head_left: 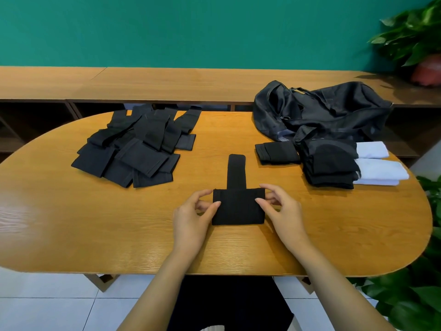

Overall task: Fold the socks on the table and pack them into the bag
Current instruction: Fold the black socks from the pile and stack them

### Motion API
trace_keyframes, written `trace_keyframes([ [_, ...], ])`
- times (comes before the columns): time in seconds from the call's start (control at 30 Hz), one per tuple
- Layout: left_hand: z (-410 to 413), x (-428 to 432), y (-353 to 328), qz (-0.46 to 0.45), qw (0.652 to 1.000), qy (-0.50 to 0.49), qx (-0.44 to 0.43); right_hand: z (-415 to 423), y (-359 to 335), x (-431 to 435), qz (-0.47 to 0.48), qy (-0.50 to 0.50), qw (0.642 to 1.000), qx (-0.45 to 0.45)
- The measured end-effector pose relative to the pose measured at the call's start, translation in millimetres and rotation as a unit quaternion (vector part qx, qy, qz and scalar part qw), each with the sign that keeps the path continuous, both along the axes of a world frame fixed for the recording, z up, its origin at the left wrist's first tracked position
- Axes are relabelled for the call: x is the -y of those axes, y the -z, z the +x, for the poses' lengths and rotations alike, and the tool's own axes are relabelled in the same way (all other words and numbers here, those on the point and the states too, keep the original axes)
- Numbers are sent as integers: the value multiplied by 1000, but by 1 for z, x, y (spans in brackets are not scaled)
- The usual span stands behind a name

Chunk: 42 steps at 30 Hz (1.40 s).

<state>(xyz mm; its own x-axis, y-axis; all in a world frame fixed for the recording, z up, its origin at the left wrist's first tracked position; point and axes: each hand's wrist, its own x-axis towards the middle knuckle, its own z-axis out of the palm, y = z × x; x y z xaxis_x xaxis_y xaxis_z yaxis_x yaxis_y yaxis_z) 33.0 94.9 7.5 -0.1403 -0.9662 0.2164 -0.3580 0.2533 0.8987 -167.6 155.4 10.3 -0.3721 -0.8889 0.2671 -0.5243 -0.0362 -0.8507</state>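
Pinching a black fabric sock (238, 206) at its two side edges, the left hand (191, 218) holds the left edge between thumb and forefinger and the right hand (284, 211) holds the right edge the same way, with the other fingers loosely curled. The sock lies flat on the near middle of the oval wooden bench (95, 223); its near part forms a wide folded rectangle, and a narrow strip runs from it toward the far side. To the far left sits a heap of loose black socks (133, 149), overlapping one another. At the far right a crumpled black fabric bag (322, 111) rests on the bench edge. Just near of the bag lie a single folded black bundle (276, 152), a stack of folded black socks (329, 168) and, touching its right side, folded white socks (377, 170).
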Motion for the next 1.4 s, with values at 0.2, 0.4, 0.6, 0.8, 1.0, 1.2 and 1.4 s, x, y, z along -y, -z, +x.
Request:
trace_keyframes([
  [0.2,-5,8,10,2,998,-1,56,-1,11,6,27,13,999,-13],
  [0.4,-6,8,6,-56,987,-9,152,-5,20,3,38,43,993,-103],
  [0.6,1,7,8,-159,954,137,215,-6,13,-8,43,-18,952,-302],
  [0.8,4,1,15,-99,931,247,249,-5,24,-12,86,-110,943,-301],
  [1.0,5,-3,22,-182,918,227,269,-4,26,-16,42,-123,946,-295],
  [1.2,5,-4,23,-193,932,189,241,-6,30,-17,-21,-107,944,-313],
  [1.4,5,-5,22,-204,935,170,235,-5,29,-18,-53,-77,942,-322],
])
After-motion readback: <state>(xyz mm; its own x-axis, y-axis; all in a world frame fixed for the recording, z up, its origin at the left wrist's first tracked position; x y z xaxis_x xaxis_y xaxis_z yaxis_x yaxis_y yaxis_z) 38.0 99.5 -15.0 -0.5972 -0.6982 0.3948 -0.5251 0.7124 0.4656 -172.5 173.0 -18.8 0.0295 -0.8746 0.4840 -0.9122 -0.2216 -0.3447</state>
